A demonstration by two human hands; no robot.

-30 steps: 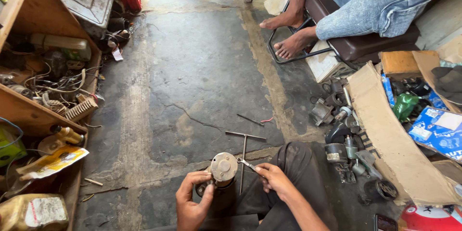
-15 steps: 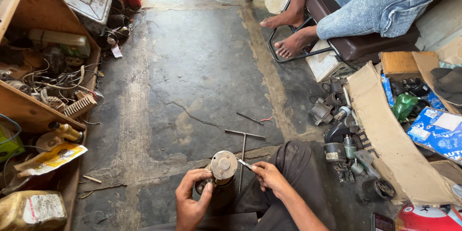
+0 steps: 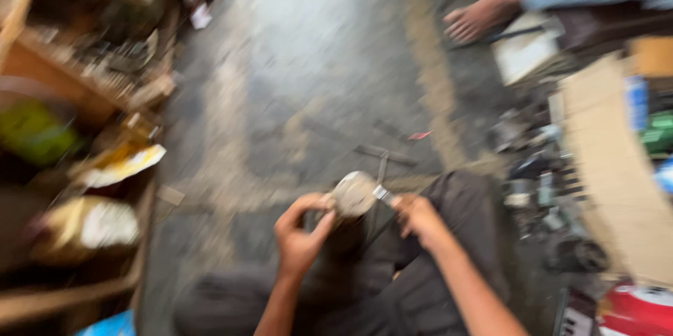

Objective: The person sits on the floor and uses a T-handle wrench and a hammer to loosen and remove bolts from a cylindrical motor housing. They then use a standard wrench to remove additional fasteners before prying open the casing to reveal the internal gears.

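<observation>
Both hands have kept their places since half a second ago; what has changed is the view, which has swung and now smears everything with motion blur. Left hand (image 3: 300,238) is curled round the dark body below the piston (image 3: 354,194), thumb and fingers (image 3: 324,222) clamped on it just under the pale round crown. Right hand (image 3: 419,218) sits just right of the crown, its fingers closed on a thin metal tool (image 3: 383,194) whose tip touches the crown's right edge. Whether the tip is under a ring or only resting on the rim, I cannot tell through the blur.

The piston stands upright between the two hands, above the person's dark-trousered lap, the crown nearest the left thumb.

As a judgement, the work is in its middle: the piston is held steady and the tool is engaged at its edge, but nothing shows as removed or laid aside near the fingers, so the picking or scraping at the rim looks unfinished.

Just beyond the fingertips a T-shaped wrench (image 3: 382,161) lies on the concrete floor (image 3: 315,63), untouched. Well off to the right of the right hand is a scatter of small metal parts (image 3: 540,189) beside a cardboard sheet (image 3: 617,189). Farther ahead, another person's bare feet (image 3: 477,17) rest on the floor, well apart from both hands.
</observation>
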